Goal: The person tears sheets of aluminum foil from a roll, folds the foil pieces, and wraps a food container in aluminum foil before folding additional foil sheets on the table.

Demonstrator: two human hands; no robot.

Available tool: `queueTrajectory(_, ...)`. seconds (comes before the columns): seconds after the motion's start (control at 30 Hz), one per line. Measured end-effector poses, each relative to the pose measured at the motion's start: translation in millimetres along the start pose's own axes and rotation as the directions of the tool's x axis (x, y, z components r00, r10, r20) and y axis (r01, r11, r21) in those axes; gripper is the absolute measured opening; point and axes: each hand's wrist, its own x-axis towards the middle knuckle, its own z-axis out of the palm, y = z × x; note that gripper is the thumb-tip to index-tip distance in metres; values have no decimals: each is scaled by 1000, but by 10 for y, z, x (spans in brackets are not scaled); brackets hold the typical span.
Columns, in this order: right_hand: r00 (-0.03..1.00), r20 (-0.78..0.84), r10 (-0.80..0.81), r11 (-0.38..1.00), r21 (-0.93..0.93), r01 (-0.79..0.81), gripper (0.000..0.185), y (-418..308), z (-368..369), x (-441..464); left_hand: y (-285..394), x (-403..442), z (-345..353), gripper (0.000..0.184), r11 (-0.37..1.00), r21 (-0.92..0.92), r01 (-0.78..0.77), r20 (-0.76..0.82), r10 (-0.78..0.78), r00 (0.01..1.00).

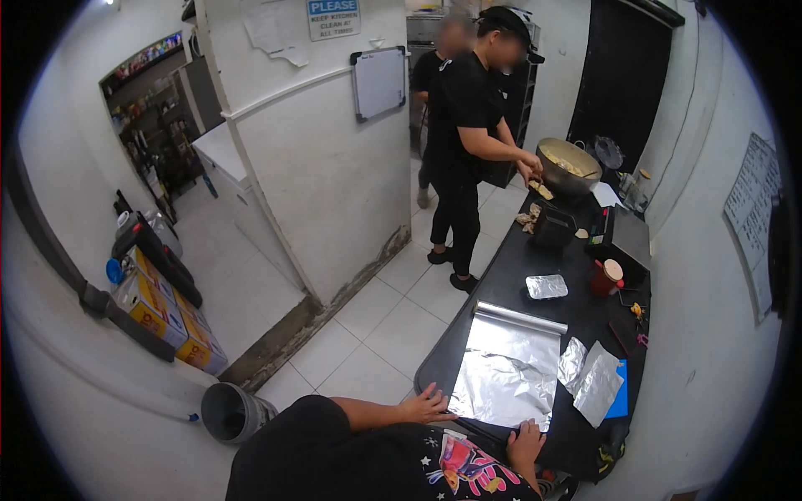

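Note:
A wide sheet of aluminium foil [505, 367] lies flat and slightly crumpled on the black table, still joined to the foil roll [522, 318] at its far end. My left hand [427, 405] rests at the sheet's near left corner with its fingers spread. At the near right edge of the foil, my right hand [525, 442] lies with its fingers stretched out on it. To the right are cut foil pieces [600, 386]. Beyond the roll sits a foil-covered tray [546, 287].
A co-worker [468, 125] stands at the table's far end, hands by a large metal bowl [568, 165] of food. Another person stands behind. A black container [554, 227], a red cup [607, 277] and a blue item [618, 392] are on the table. A grey bin [236, 413] stands left.

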Motion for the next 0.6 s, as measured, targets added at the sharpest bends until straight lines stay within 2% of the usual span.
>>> queueTrajectory(0.47, 1000, 3, 3, 1000, -2, -3, 49, 0, -13, -6, -39, -82, -5, 54, 1000, 18, -17, -33, 18, 999)
queueTrajectory(0.6, 1000, -20, -8, 1000, -13, 7, 49, -6, -5, -27, -53, -130, -7, 57, 999, -32, -29, 33, 30, 999)
